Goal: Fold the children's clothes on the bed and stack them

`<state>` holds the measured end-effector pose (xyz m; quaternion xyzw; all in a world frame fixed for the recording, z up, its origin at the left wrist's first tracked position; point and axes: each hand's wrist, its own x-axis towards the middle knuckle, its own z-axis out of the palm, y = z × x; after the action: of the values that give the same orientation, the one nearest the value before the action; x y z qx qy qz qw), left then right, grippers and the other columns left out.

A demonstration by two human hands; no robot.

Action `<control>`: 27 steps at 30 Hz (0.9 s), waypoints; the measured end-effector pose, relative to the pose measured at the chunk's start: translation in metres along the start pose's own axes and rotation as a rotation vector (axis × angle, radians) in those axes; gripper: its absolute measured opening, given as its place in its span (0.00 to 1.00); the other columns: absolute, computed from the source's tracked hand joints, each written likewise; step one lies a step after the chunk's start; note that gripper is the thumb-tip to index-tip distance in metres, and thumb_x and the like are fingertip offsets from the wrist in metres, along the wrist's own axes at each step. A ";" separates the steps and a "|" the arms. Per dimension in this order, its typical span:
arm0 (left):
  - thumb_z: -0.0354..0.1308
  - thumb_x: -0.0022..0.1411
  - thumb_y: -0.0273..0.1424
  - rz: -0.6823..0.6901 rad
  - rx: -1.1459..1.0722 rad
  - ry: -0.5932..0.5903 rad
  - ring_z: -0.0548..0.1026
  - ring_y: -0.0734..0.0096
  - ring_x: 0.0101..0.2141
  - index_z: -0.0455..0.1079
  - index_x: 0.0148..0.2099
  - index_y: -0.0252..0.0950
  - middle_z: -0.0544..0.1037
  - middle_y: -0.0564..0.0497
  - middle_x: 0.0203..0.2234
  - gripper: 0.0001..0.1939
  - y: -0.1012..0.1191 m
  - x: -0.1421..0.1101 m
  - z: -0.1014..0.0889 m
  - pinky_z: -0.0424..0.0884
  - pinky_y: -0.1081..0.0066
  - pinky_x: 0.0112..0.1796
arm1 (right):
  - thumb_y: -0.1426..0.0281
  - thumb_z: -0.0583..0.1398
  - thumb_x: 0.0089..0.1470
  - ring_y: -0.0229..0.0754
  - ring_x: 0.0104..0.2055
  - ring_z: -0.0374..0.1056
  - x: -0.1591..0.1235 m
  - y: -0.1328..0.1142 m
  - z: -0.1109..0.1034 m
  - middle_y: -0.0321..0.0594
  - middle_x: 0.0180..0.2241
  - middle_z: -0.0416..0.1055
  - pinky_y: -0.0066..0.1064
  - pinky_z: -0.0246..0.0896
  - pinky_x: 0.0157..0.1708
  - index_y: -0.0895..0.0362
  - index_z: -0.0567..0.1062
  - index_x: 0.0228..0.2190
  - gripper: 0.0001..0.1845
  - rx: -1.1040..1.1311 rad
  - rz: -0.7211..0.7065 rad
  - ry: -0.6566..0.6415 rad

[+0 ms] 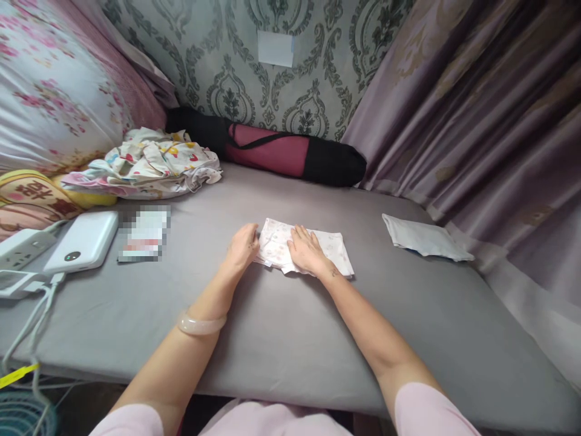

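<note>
A pale, small-printed folded garment (331, 242) lies on the grey bed sheet in front of me, with a small white tag at its near edge. My left hand (244, 245) is at its left end, fingers curled closed on the edge; the fingertips are partly hidden. Flat across the middle of the cloth rests my right hand (307, 251), its fingers stretched out and covering part of the print.
Another folded light cloth (424, 236) lies at the right near the curtain (436, 103). A black and maroon long bag (272, 148) runs along the wall. To the left are crumpled printed cloth (158, 160), a white power bank (84, 242), a power strip (22, 248) and a blurred packet (145, 233).
</note>
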<state>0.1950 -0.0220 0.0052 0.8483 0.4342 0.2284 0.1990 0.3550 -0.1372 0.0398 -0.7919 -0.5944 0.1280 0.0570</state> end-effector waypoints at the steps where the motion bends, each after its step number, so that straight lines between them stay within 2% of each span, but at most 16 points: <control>1: 0.43 0.65 0.25 -0.012 -0.002 0.007 0.74 0.61 0.49 0.70 0.54 0.35 0.78 0.42 0.49 0.20 0.001 0.000 -0.001 0.69 0.65 0.50 | 0.64 0.40 0.66 0.50 0.72 0.36 0.002 -0.007 -0.001 0.51 0.70 0.43 0.46 0.30 0.68 0.68 0.52 0.66 0.33 0.003 -0.020 0.006; 7: 0.44 0.65 0.26 -0.076 -0.004 -0.012 0.74 0.62 0.52 0.71 0.55 0.35 0.77 0.43 0.52 0.20 0.005 -0.001 -0.006 0.68 0.66 0.53 | 0.63 0.42 0.66 0.48 0.72 0.37 0.023 -0.041 0.008 0.49 0.69 0.45 0.45 0.30 0.68 0.66 0.53 0.66 0.32 -0.005 -0.094 0.055; 13: 0.43 0.66 0.26 -0.071 0.005 -0.013 0.74 0.63 0.52 0.71 0.54 0.35 0.77 0.43 0.51 0.20 0.005 0.000 -0.006 0.68 0.67 0.52 | 0.63 0.40 0.66 0.50 0.71 0.39 0.042 -0.045 0.025 0.46 0.69 0.46 0.45 0.32 0.68 0.65 0.51 0.67 0.33 0.015 -0.044 0.110; 18: 0.42 0.65 0.26 -0.056 0.011 -0.020 0.74 0.62 0.52 0.70 0.56 0.31 0.77 0.40 0.52 0.22 0.004 0.000 -0.004 0.68 0.67 0.53 | 0.63 0.40 0.66 0.51 0.71 0.40 0.038 -0.047 0.025 0.48 0.69 0.46 0.47 0.34 0.68 0.65 0.51 0.67 0.33 0.006 -0.042 0.102; 22: 0.43 0.64 0.26 -0.058 -0.010 0.002 0.74 0.59 0.53 0.70 0.56 0.31 0.76 0.39 0.52 0.23 0.002 0.001 -0.003 0.69 0.64 0.53 | 0.64 0.39 0.67 0.50 0.72 0.36 0.029 -0.059 0.030 0.50 0.70 0.42 0.48 0.31 0.68 0.69 0.51 0.66 0.33 0.017 -0.081 0.129; 27: 0.43 0.62 0.27 0.024 -0.060 0.016 0.74 0.56 0.52 0.70 0.55 0.31 0.77 0.39 0.50 0.23 0.003 0.001 0.001 0.69 0.60 0.53 | 0.64 0.38 0.67 0.47 0.72 0.35 0.020 -0.060 0.027 0.48 0.70 0.41 0.46 0.30 0.69 0.68 0.51 0.67 0.32 0.053 -0.123 0.082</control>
<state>0.1977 -0.0228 0.0060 0.8453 0.4183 0.2506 0.2183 0.2973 -0.1023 0.0260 -0.7568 -0.6353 0.1074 0.1099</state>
